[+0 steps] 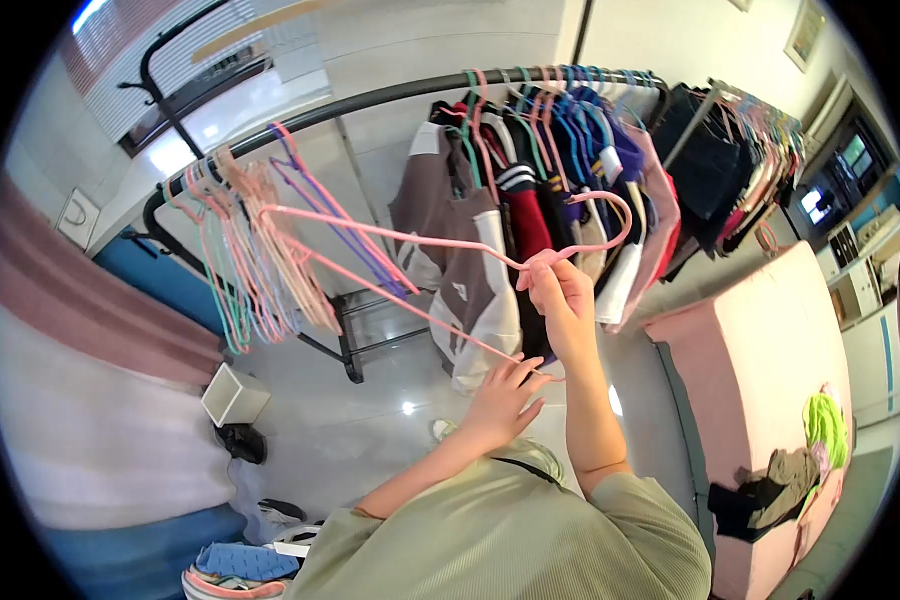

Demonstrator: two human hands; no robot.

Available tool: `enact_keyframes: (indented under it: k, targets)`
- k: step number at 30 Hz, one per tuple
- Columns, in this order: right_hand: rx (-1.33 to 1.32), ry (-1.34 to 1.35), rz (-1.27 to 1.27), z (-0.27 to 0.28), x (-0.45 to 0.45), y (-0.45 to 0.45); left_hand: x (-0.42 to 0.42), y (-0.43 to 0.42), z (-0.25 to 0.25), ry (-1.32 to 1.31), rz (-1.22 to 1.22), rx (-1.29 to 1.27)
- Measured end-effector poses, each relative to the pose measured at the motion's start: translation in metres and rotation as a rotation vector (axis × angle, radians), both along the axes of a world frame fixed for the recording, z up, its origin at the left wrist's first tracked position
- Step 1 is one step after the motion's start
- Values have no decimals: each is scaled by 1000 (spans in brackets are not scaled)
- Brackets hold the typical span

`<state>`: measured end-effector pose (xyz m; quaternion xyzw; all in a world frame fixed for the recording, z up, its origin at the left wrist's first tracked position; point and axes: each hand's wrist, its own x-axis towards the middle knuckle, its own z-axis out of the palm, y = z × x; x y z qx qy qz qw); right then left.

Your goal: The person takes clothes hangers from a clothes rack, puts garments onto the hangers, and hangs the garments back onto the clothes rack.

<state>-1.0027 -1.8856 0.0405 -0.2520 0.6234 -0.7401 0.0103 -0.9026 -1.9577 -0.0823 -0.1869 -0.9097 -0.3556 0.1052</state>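
The right hand [560, 292], close to the middle of the view at 3 o'clock, is grasping a pink hanger [410, 237] at the base of its hook. From there the hanger stretches toward 10 o'clock. The left hand [498, 402], at 5 o'clock, has its fingers at the lower bar of this hanger; whether they grip it, I cannot tell. On the black rack [370, 102], bare hangers [255, 228] hang toward 10 o'clock and clothes [530, 222] toward 1 o'clock.
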Motion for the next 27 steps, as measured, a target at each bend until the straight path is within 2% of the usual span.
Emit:
enact_keyframes:
  k: [4,7,10,14,18,22,27]
  targets:
    - [40,-32,-153,-1,12,50,2,33,12,-33,-74,162]
    - [110,-3,-250,-3,23,97,7,56,29,67,-112,188]
    - [216,14,-355,-2,39,144,13,80,45,355,-70,241]
    - [340,-53,-478,-4,67,201,13,106,63,616,-29,109]
    - [360,-49,-591,-24,90,255,2,129,75,604,25,32]
    - [380,-133,-677,-25,123,299,-14,157,78,570,-9,-70]
    - [298,-240,-798,-32,159,345,-24,198,72,557,-136,-57]
